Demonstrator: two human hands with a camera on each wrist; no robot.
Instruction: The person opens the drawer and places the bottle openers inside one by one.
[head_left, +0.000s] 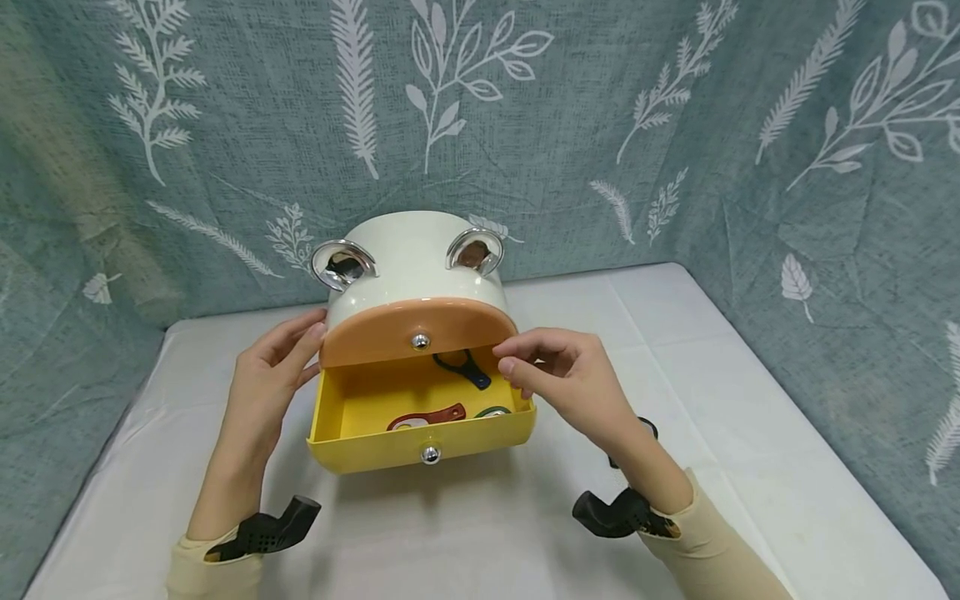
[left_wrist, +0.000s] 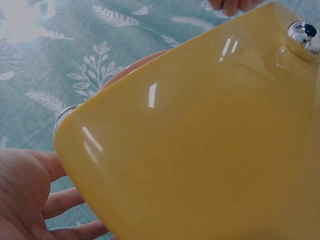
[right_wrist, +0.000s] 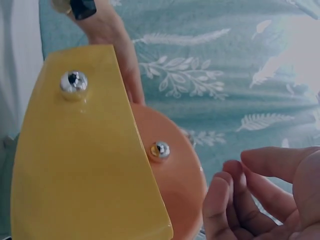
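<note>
A frog-shaped drawer box point(head_left: 412, 250), white on top with two silvery eyes, stands on the table. Its yellow lower drawer point(head_left: 360, 454) is pulled out. The orange upper drawer point(head_left: 375, 337) is closed. Inside the yellow drawer lie a dark tool with a looped end point(head_left: 477, 375), a red-handled tool point(head_left: 442, 414) and a green-edged piece, partly hidden by the drawer front. My left hand point(head_left: 262, 379) rests against the box's left side, fingers extended. Above the drawer's right edge hovers my right hand point(head_left: 570, 379), its fingers loosely bent, with nothing visible between thumb and fingertips point(right_wrist: 232, 167).
A white cloth point(head_left: 720, 467) covers the table. Behind the box and at both sides hangs a blue-green curtain point(head_left: 262, 125) with white leaf prints. A black looped thing point(head_left: 649, 427) lies on the cloth, partly hidden behind my right forearm.
</note>
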